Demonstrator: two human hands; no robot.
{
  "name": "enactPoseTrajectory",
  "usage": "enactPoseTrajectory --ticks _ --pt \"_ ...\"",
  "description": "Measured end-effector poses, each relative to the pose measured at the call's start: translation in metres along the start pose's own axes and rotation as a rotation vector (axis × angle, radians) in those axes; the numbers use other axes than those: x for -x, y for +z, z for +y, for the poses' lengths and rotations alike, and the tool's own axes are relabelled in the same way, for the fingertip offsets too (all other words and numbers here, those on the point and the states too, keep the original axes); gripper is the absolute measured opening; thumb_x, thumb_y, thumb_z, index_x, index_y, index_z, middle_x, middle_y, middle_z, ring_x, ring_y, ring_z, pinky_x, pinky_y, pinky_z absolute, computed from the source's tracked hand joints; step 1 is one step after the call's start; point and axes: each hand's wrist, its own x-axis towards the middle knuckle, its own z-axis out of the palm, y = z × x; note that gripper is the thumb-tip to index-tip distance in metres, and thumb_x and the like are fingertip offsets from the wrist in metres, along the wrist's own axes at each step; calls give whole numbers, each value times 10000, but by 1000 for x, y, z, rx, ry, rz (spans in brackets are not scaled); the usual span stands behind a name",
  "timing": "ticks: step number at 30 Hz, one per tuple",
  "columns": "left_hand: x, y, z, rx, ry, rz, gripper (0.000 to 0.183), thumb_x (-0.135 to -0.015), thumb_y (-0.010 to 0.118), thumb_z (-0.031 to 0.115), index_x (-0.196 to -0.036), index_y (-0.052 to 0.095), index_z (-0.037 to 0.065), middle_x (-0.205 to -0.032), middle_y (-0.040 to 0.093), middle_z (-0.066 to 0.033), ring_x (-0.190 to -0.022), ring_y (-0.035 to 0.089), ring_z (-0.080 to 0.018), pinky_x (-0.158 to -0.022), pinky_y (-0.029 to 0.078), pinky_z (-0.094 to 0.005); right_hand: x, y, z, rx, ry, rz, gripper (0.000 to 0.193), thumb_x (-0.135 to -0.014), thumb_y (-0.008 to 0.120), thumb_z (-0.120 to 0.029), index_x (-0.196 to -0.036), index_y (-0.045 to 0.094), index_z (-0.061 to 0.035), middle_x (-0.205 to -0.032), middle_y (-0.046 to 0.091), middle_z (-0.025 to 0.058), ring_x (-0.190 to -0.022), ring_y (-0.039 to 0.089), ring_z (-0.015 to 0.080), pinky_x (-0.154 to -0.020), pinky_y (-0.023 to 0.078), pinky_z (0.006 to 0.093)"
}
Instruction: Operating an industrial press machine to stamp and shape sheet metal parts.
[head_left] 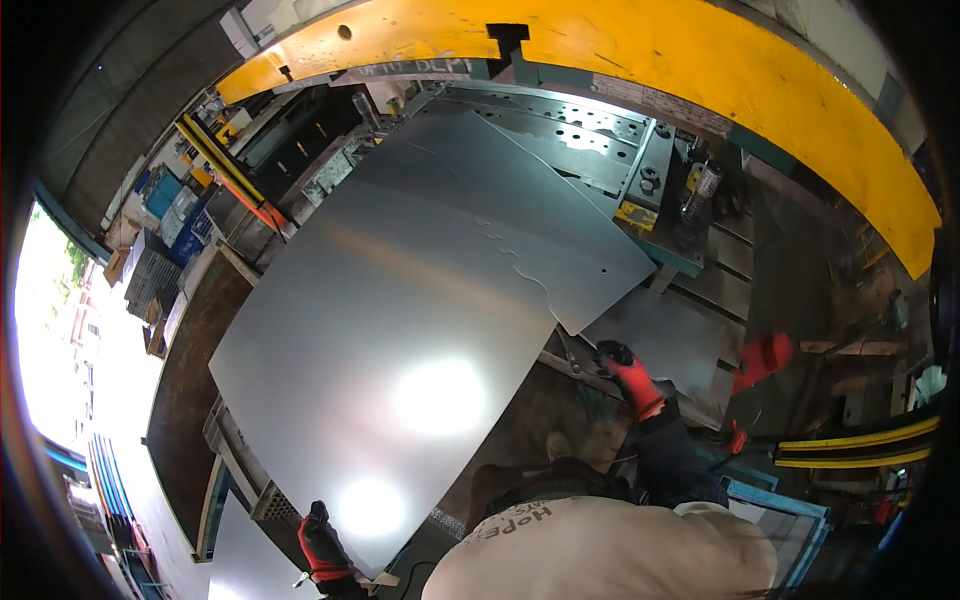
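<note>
A large, shiny grey metal sheet (380, 290) slants across the middle of the view. At its near left corner is my left hand (325, 545), in a red and black glove, closed on the edge with the thumb on top. My right hand (630, 378), gloved the same way, is off the sheet's right edge with its fingers curled. A slim grey tool (568, 352), tongs-like, lies between that hand and the sheet; whether I hold it is unclear. A wavy line crosses the upper right of the sheet, beside a flat piece with a small hole (604, 270).
A yellow machine beam (640, 45) arches over the far side. Beneath it sits a perforated steel die plate (580, 125) with posts. A blurred red shape (765, 362) shows at right, near a yellow-black striped bar (855, 442). Another sheet (250, 550) lies low at left.
</note>
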Motion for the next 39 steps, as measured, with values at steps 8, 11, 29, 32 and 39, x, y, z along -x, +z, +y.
enactPoseTrajectory --ticks 8,11,29,32,39 --pt "-18 -21 -32 242 -37 -184 312 -774 433 232 -889 520 -45 -909 536 -117 -781 484 -152 -728 373 -278 -37 29 -89 -711 -164 -262 245 -768 481 -159 -970 503 -22 -834 541 51 -704 524 130 -624 424 239" --pt "-13 -22 -35 388 -107 -79 324 -774 434 256 -882 526 -36 -876 539 -86 -751 472 -118 -700 366 -247 15 89 -146 -861 -163 151 264 -768 475 -211 -953 503 -26 -875 553 83 -736 554 188 -625 455 272" --pt "-16 2 -6 285 138 -295 309 -781 438 260 -927 466 -11 -1028 478 -107 -962 441 -206 -899 292 -345 238 -36 -112 -551 -403 399 264 -723 457 -128 -897 520 60 -894 550 152 -845 526 235 -768 413 339" --pt "-31 -4 -5 177 38 -386 403 -763 462 266 -1031 454 -35 -1028 483 -118 -950 450 -230 -859 328 -340 304 -73 -108 -500 -381 350 373 -685 484 -43 -1047 435 30 -1034 488 162 -973 472 245 -853 370 347" --pt "-4 18 40 453 -147 -487 303 -759 488 267 -912 524 7 -897 533 -76 -828 502 -199 -755 393 -299 409 -82 -137 -131 -308 726 278 -724 500 -124 -944 469 44 -906 536 135 -739 550 217 -640 466 302"
